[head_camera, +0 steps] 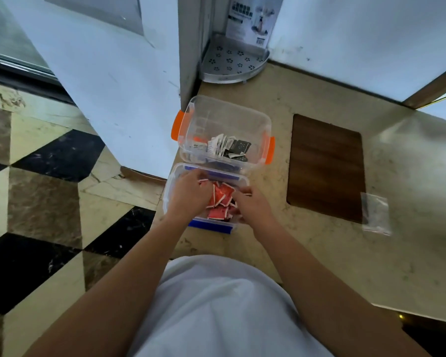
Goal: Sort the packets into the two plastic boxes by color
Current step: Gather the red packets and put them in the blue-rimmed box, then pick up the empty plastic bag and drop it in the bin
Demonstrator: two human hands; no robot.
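Red packets (220, 199): loose heap inside near blue-latched box (209, 227), directly under both hands; flat, tilted every way, no shared long axis.
Left hand (188, 193): in box, fingers curled on a red packet at heap's far-left edge.
Right hand (252, 204): in box at heap's right, fingers pinched, apparently on a packet edge; equally near.
Black and white packets (228, 146): in orange-latched box (269, 150), just beyond, touching the near box.
Desk (268, 248): beige stone.

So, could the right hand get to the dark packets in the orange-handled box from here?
Probably yes: the box has no lid, the dark packets lie uncovered, and the right hand is just in front, in the blue box.
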